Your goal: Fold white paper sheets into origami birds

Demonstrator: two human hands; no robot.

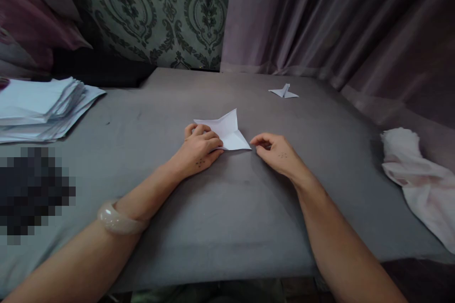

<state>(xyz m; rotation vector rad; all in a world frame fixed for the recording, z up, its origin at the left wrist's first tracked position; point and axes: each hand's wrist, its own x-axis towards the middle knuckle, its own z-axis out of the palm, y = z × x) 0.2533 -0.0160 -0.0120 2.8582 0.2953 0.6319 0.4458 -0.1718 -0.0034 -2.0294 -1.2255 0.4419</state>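
Observation:
A partly folded sheet of white paper (231,135) with pointed corners lies on the cloth-covered table in front of me. My left hand (204,143) is on its left part, fingers curled over it and the thumb at the near edge. Just right of the paper's right corner is my right hand (273,151). Its fingers are bent, with a small gap between thumb and forefinger, and nothing shows between them. The paper under my left palm is hidden.
Farther back on the grey tablecloth (199,227) stands a small folded paper figure (284,92). A stack of white paper (42,109) lies at the left, above a pixelated dark patch (33,189). Crumpled pale cloth (419,175) rests at the right. Curtains (277,14) hang behind.

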